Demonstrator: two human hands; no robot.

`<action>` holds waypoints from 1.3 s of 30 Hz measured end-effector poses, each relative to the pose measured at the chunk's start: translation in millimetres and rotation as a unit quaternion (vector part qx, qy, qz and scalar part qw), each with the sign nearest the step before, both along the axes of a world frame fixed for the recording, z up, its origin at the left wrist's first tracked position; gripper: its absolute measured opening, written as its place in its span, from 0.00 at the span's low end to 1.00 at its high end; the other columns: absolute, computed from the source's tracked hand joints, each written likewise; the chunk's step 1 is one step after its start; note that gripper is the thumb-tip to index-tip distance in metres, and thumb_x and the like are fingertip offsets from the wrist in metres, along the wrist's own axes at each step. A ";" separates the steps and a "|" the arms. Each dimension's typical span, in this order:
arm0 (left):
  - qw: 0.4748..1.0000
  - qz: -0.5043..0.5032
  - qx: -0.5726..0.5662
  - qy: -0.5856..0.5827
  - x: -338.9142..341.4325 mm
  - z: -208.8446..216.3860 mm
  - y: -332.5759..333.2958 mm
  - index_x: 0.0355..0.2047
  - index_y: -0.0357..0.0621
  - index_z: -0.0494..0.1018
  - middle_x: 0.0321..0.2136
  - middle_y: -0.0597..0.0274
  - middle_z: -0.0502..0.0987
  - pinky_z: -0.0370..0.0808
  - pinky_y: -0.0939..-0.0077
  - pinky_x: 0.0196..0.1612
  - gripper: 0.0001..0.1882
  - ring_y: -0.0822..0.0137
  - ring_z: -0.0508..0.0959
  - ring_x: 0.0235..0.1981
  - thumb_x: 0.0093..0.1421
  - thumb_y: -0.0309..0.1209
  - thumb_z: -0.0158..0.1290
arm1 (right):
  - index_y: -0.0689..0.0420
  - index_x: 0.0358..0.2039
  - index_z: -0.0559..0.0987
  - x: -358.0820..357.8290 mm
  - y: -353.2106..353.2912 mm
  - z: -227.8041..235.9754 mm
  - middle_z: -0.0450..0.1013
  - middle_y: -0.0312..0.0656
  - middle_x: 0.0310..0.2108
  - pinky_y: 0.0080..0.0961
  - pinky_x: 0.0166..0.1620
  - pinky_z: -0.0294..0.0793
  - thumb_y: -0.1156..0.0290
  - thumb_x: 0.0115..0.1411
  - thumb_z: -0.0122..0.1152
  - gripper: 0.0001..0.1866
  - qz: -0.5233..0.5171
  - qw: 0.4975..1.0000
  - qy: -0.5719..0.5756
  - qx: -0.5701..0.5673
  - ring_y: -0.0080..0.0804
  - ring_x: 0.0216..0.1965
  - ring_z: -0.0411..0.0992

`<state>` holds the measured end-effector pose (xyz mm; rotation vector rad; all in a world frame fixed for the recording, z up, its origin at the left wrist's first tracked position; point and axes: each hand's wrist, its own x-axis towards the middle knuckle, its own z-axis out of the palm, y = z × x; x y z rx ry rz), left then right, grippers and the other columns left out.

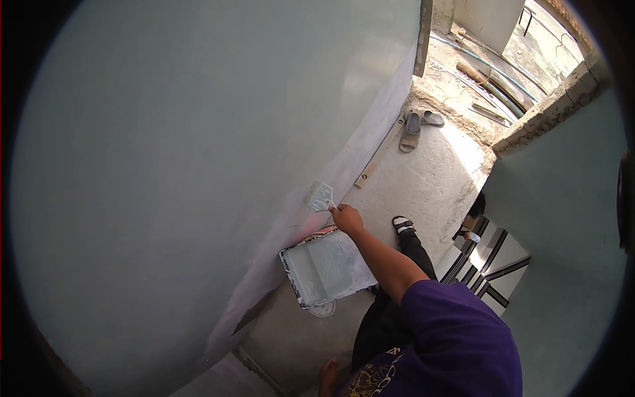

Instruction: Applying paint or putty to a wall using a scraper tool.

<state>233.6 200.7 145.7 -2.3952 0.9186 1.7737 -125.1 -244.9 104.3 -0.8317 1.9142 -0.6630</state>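
My right hand (347,217) is closed round the handle of a wide, flat paintbrush (319,196). Pale paint coats its broad head, which is up against or just in front of the lower part of the pale green wall (192,145). Below this hand stands a paint tray (304,264), smeared with whitish paint, its deep end and ribbed slope facing up. My left hand (329,370) hangs low by my body at the bottom of the view. Its fingers are too dim and small to make out.
A round drain cover (323,309) lies beside the tray on the concrete floor (410,178). A strip of wood (378,155) runs along the wall base. Sandals (411,132) sit by the rough doorway, with pipes (489,89) beyond. Striped panels (493,255) stand at right.
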 end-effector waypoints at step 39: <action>0.999 0.037 -0.037 -0.012 -30.2 8.0 -6.7 0.39 0.36 0.75 0.31 0.60 0.79 0.70 0.76 0.41 0.18 0.71 0.76 0.33 0.61 0.40 0.45 | 0.61 0.25 0.74 20.4 4.7 46.9 0.71 0.47 0.19 0.34 0.30 0.66 0.51 0.58 0.51 0.22 -0.015 0.958 -0.178 -0.222 0.40 0.23 0.70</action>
